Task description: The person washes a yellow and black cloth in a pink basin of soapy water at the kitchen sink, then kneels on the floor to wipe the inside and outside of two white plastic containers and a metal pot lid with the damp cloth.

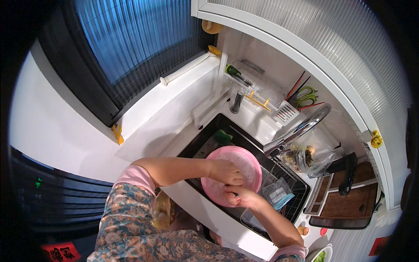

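A round pink plastic basin (214,154) of sudsy water stands in a dark kitchen sink (193,140). Over the basin, my left hand (226,172) has its fingers curled down; whether anything is inside them cannot be told. My right hand (238,196) is just below it, near the basin's front rim, with its fingers bent around a small dark thing (235,194) that is too small to identify. The two hands nearly meet. Behind the basin lies a green scouring sponge (224,136). A chrome faucet (294,131) rises at the sink's back edge.
To the basin's right are a wire rack (296,178), a clear plastic container (250,219) and a blue-and-white packet (282,198). A clear bag of scraps (309,157) sits behind the rack. Wooden cutting boards (347,203) stand farther right. Scissors (306,97) are in a white utensil holder (285,113).
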A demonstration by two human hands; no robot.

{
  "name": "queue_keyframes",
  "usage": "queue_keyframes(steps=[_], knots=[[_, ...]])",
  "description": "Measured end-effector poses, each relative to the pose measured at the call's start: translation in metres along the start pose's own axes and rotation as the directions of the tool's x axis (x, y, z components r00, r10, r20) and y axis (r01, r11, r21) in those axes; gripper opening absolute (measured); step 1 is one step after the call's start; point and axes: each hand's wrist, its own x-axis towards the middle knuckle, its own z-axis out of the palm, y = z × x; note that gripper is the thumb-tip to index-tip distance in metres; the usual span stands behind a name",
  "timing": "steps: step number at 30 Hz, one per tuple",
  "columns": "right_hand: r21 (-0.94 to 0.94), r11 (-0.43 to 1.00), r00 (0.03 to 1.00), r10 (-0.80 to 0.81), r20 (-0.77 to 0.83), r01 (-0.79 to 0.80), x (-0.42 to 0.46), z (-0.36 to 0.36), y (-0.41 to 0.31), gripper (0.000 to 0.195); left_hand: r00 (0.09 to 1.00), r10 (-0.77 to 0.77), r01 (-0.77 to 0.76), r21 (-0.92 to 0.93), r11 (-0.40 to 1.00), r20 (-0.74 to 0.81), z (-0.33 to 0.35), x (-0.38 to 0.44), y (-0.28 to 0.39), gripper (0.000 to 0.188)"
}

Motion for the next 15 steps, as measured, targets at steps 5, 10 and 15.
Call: queue_keyframes(steps=[5, 10, 15], knots=[[-0.142, 0.989, 0.947, -0.076, -0.313, 0.032, 0.016, 0.009, -0.002, 0.013, 0.984, -0.104, 0.108, -0.02, 0.994, 0.142, 0.002, -0.001, 0.001, 0.01], [-0.327, 0.944, 0.884, -0.127, -0.451, -0.031, 0.026, 0.001, 0.001, 0.015, 0.952, -0.178, 0.189, -0.022, 0.982, 0.247, 0.012, -0.003, 0.006, 0.01], [-0.471, 0.878, 0.843, -0.316, -0.435, 0.086, 0.04, -0.009, 0.005, 0.018, 0.914, -0.222, 0.242, -0.018, 0.97, 0.338, 0.031, -0.012, 0.002, 0.012]])
